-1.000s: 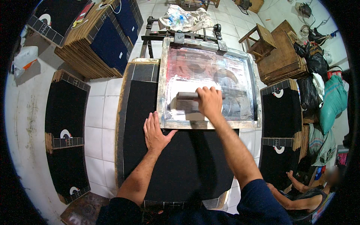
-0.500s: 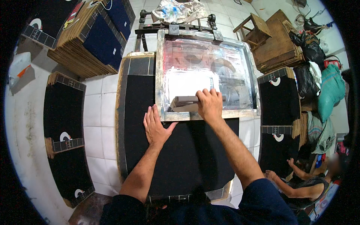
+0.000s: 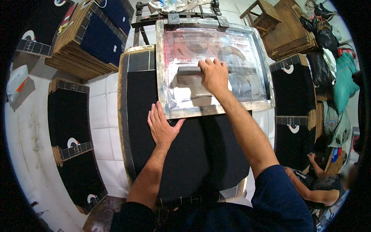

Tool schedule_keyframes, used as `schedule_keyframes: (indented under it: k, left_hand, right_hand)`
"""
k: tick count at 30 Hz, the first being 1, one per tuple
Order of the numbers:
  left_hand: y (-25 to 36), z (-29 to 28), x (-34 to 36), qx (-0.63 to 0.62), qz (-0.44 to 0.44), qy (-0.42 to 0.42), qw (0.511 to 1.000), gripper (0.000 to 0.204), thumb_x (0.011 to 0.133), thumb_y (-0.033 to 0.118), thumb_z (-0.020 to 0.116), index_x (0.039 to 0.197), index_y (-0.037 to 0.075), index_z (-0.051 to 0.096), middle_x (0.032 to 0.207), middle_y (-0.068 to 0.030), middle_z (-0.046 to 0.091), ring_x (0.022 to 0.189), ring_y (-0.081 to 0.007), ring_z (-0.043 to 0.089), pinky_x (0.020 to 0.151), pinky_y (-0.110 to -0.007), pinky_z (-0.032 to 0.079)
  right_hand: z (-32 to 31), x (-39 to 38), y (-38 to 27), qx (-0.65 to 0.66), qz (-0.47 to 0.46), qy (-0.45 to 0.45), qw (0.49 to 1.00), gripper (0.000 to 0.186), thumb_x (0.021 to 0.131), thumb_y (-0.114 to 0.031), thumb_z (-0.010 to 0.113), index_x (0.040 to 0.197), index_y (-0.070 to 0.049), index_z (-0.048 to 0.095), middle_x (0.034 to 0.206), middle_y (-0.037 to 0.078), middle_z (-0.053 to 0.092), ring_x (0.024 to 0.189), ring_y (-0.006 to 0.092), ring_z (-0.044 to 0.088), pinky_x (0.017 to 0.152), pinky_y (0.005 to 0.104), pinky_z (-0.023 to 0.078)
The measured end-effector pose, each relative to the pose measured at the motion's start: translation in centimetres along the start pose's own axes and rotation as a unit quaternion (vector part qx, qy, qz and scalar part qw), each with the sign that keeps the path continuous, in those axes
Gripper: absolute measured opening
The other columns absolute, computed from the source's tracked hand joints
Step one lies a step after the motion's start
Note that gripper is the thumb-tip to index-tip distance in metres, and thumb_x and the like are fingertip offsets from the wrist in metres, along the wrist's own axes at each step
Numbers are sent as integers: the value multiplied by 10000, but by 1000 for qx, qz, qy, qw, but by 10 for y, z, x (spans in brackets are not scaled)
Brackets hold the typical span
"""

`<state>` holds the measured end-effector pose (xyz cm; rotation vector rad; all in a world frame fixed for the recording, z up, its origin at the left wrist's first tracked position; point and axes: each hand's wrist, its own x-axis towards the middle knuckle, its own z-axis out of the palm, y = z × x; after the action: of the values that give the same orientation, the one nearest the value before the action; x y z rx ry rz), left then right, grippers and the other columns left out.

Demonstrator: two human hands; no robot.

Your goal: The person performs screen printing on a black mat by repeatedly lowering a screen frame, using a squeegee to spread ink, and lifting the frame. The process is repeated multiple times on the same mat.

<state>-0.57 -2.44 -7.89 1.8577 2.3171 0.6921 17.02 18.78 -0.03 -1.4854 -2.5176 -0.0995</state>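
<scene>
A long-handled squeegee (image 3: 188,70) lies crosswise over the left part of a screen-printing frame (image 3: 201,111), on a patch of white ink (image 3: 184,92). The right hand (image 3: 214,75) is curled around its handle from above, knuckles toward the far side; the thumb is hidden. The left hand (image 3: 162,125) is spread at the frame's near left corner, its fingers pointing away along the left side and its thumb stretched out just below the near edge; whether it presses on the wood cannot be told.

The frame overlaps the far part of a black fabric panel (image 3: 193,154), which lies on a board with a worn, pale edge (image 3: 122,96). Two metal clamps, left (image 3: 173,18) and right (image 3: 223,22), sit on the frame's far edge, and beyond them is a paint-stained cloth (image 3: 177,5).

White floor tiles (image 3: 104,112) flank the board. To the left are black panels (image 3: 69,112) and, farther off, a stack of boards (image 3: 83,50) with dark blue cloth (image 3: 102,38). To the right are more black panels (image 3: 291,89), a wooden stool (image 3: 264,17), a green sack (image 3: 344,85) and, at lower right, another person (image 3: 317,185).
</scene>
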Motion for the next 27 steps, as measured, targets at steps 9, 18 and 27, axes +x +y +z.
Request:
schedule_keyframes:
  k: [9,18,27]
  left_hand:
    - [2,-3,8,-114,-34,-16,993,1440,701,493,946,1627,-60,-8,1648,-315,280,1546,-378,317,1307,-544,146]
    - [5,13,-1,-207,-83,60,973,1312,671,134,972,1679,81,135,1551,-278,473,1398,-413,506,1159,-495,431]
    - [-8,28,-7,-249,28,136,959,1159,736,125,945,1658,143,243,1608,-284,388,1420,-446,496,1100,-520,516]
  right_hand:
    - [-22,-108,-27,28,-9,28,999,258,809,-35,722,1033,-133,641,962,51,610,971,275,590,897,450,430]
    - [-31,-107,-18,74,10,-28,997,323,796,-43,778,1086,-153,688,1011,16,666,1031,248,616,958,445,437]
    - [-33,-92,-17,54,11,52,997,258,813,-83,752,1054,-150,686,976,48,686,997,267,637,965,477,433]
